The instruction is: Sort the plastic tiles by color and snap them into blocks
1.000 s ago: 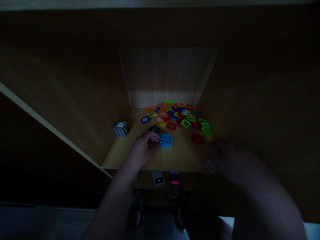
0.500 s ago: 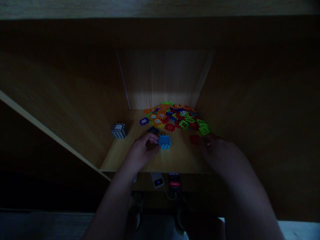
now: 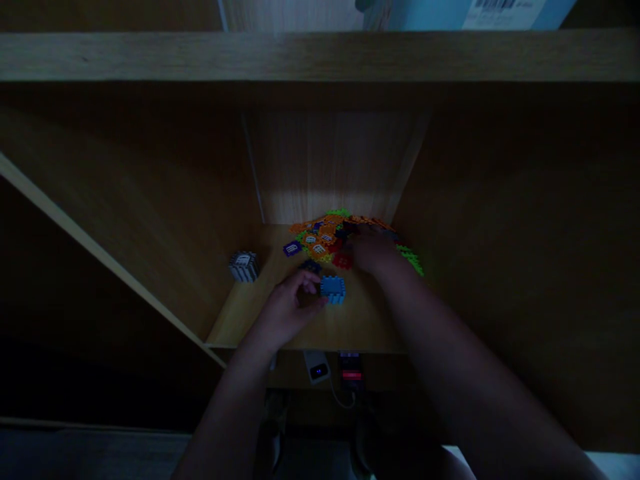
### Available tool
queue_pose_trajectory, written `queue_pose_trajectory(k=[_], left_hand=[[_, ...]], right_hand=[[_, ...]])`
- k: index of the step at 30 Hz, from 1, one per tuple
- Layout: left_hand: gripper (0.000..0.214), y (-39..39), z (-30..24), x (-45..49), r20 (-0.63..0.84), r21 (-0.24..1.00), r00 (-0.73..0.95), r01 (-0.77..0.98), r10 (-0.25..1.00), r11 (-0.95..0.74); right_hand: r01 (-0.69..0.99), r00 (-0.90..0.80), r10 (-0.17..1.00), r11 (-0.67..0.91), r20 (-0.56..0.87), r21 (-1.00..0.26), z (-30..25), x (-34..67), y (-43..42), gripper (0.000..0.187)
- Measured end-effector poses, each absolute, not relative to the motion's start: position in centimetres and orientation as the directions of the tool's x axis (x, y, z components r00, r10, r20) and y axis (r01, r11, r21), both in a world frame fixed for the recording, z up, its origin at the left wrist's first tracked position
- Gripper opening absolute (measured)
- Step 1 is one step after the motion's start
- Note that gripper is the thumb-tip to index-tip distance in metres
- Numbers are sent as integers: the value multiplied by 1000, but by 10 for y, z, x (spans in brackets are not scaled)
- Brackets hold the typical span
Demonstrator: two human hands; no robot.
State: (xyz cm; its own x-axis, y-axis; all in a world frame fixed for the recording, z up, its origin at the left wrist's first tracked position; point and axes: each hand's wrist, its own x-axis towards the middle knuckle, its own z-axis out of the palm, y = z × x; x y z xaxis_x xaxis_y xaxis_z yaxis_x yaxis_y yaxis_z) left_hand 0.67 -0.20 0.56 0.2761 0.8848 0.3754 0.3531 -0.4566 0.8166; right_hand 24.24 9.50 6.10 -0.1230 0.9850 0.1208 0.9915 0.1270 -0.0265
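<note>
A small light-blue box of interlocking plastic pieces (image 3: 333, 289), recessed on top, rests on the wooden shelf. At its left side is my left hand (image 3: 293, 301), fingers curled, with thumb and a fingertip against the box's left edge. My right hand (image 3: 371, 250) reaches over the right part of a pile of notched plastic tiles; its fingers are dark and partly hidden, so what they touch is unclear. Orange tiles (image 3: 319, 249), a red tile (image 3: 343, 261) and green tiles (image 3: 410, 259) show around it. A dark blue tile (image 3: 311, 265) lies just behind my left hand.
A grey block of notched tiles (image 3: 244, 266) stands at the left near the side wall. One purple tile (image 3: 292, 248) lies left of the pile. Below the shelf edge are a white device with a cable (image 3: 317, 367) and a dark device (image 3: 351, 372). A board (image 3: 320, 57) runs overhead.
My right hand has moved left and farther back, from the red and green tiles at the right onto the pile. My left hand stays at the blue box. The view has tilted slightly up.
</note>
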Motion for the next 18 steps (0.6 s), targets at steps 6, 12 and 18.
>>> queue_pose_trajectory(k=[6, 12, 18], left_hand=[[25, -3, 6, 6, 364, 821, 279, 354, 889, -448], [23, -2, 5, 7, 358, 811, 278, 380, 891, -444], [21, -4, 9, 7, 350, 808, 273, 395, 896, -436]], right_hand=[[999, -15, 988, 20, 153, -31, 40, 252, 112, 50], [994, -61, 963, 82, 262, -72, 35, 264, 116, 40], [996, -79, 976, 88, 202, -34, 36, 259, 119, 39]])
